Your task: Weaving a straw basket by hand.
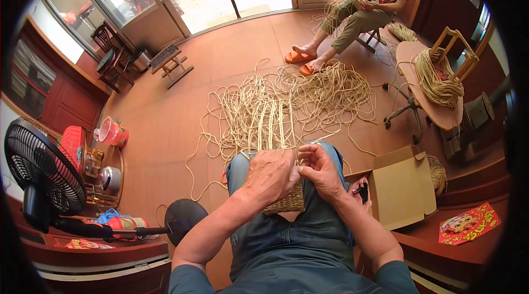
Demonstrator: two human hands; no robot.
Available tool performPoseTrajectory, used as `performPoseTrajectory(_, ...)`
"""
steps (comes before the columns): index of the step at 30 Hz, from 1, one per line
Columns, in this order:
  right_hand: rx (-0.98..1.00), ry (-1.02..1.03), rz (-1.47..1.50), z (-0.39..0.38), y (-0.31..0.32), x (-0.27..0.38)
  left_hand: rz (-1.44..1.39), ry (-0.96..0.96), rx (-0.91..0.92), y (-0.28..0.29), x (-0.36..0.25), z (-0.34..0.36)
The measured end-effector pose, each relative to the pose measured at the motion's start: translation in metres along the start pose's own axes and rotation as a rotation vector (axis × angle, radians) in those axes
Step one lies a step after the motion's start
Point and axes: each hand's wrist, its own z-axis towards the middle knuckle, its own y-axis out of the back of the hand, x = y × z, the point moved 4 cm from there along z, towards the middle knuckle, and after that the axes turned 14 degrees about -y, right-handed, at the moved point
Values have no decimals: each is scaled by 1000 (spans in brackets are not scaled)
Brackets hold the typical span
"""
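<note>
On my lap lies a woven straw-coloured piece [285, 201], its tight weave showing below my hands. Pale cords [271, 123] run out from its far edge over my knees toward the floor. My left hand [271, 170] is closed over the upper part of the weave, fingers curled and partly hidden. Close beside it on the right, my right hand [319, 170] pinches with thumb and forefinger near a thin strand [298, 153]. The fingertips of both hands almost meet there.
Loose heaps of straw cord [341, 93] spread over the tiled floor ahead. A seated person [366, 7] handles cord at the far right. A board on a wheeled base [419, 74] carries a coil [438, 82]. An open cardboard box [402, 189] is at my right, a black fan [44, 159] at my left.
</note>
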Motion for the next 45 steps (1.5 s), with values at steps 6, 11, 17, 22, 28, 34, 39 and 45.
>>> performPoseTrajectory(6,-339,422,-706,-15,-16,21,-79,91,146,3,-2,-24)
performPoseTrajectory(11,-371,639,-957,-21,-31,32,-20,176,242,32,5,-73)
performPoseTrajectory(17,-342,784,-1142,-20,-38,28,308,406,137,88,42,-116)
performPoseTrajectory(22,-364,854,-1258,-25,-50,33,557,569,83,136,68,-139)
performPoseTrajectory(28,-413,799,-1355,-25,-59,33,614,587,-94,175,104,-132)
performPoseTrajectory(34,-423,720,-1332,-25,-63,31,492,364,-473,226,111,-51)
performPoseTrajectory(39,-439,686,-1383,-22,-74,30,-34,164,-534,241,94,34)
performPoseTrajectory(45,-443,646,-1514,-25,-76,27,-349,77,-484,228,34,110)
